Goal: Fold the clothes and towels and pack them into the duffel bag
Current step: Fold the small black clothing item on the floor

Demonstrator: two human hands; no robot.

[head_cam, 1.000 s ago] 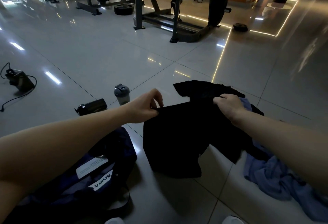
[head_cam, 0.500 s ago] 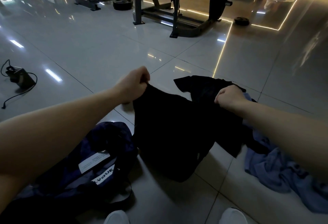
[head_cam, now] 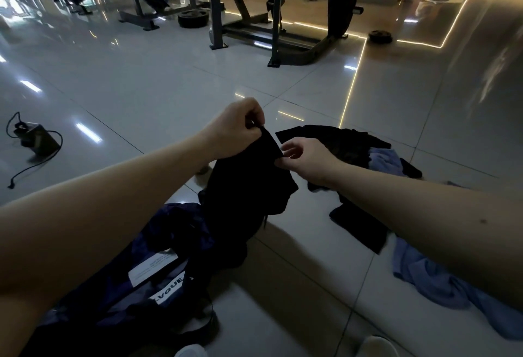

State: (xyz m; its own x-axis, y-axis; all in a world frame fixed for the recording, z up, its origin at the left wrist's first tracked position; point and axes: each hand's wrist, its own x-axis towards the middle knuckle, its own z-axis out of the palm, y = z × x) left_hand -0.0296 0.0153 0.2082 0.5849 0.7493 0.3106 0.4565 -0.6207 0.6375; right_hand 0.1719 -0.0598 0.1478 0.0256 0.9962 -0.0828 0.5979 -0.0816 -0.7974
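- A limp, matte black garment [head_cam: 246, 186] hangs in the air between a person's two hands, just above the floor. Its lower folds drape onto the open duffel bag [head_cam: 169, 232].
- The left hand [head_cam: 232, 130] has its fingers [head_cam: 254, 118] curled tight, pinching the garment's top edge. The right hand [head_cam: 308, 161] nips the neighbouring corner between thumb and forefinger, with the other fingers loosely bent.
- The duffel bag, soft navy fabric with dark straps, lies slumped on the floor at lower left. A white strip [head_cam: 167, 290] on it reads "LVQUE", the start of the word cut off by a fold. A white tag [head_cam: 154, 269] above it carries print too small to read.
- A heap of black clothes [head_cam: 339, 141] sprawls on the floor to the right, touching a crumpled pale blue cloth [head_cam: 441, 286].
- The toes of two white shoes [head_cam: 192, 352] show at the bottom edge.
- The floor [head_cam: 141, 87] is glossy grey tile that reflects strip lights.
- A small dark box with a looping cord [head_cam: 36, 138] sits well apart at left.
- A steel-framed weight bench [head_cam: 271, 2] and round weight plates [head_cam: 194, 18] stand far behind.
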